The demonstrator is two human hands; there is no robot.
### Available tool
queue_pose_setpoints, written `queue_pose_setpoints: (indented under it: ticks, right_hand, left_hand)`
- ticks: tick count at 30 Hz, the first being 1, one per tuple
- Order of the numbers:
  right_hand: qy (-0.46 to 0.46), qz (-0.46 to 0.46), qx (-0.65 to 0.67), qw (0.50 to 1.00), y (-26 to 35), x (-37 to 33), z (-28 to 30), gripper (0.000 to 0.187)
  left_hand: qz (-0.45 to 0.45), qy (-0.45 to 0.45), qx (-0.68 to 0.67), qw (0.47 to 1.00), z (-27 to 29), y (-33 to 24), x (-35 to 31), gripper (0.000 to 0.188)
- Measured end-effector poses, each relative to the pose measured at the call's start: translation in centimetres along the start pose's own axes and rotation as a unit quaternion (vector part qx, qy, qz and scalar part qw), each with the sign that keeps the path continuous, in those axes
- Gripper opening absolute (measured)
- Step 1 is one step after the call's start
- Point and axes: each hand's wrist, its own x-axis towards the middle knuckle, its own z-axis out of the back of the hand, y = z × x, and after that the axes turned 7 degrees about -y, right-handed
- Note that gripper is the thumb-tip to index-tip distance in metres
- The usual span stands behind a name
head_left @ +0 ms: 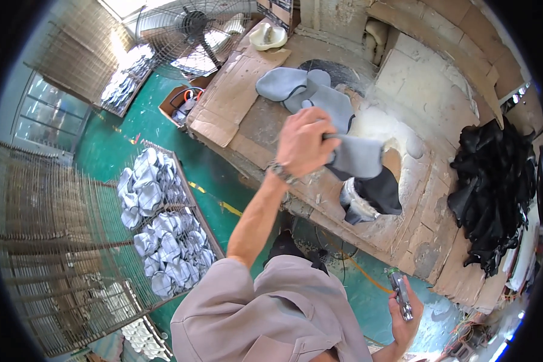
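Note:
My left hand (pixel 306 142) is closed on one end of a flat grey fabric piece (pixel 357 158) with rounded edges, held over the cardboard-covered bench. Just below that piece, a black piece (pixel 380 192) sits in a white-crusted hollow, beside a whitish crumpled rim (pixel 357 204). Beyond my left hand, several similar grey pieces (pixel 320 96) overlap on the bench. Low at the right, off the bench's front edge, my right hand (pixel 407 317) grips a metal spray gun (pixel 399 294). An orange hose (pixel 368 276) runs up close to it.
A heap of black pieces (pixel 495 187) covers the bench's right end. A white bowl-like thing (pixel 268 37) stands at the far left corner, near a large fan (pixel 193 24). On my left are a wire rack (pixel 60 241) and a tray of pale grey pieces (pixel 169 241).

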Motion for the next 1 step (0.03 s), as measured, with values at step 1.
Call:
queue_pose_setpoints:
  ticks: [1]
  right_hand:
    - [0.002,0.012,-0.022,1.0,0.14,0.39,-0.64,0.052]
  left_hand:
    - [0.024,0.033,0.002,0.999,1.38,1.18,-0.49,0.02]
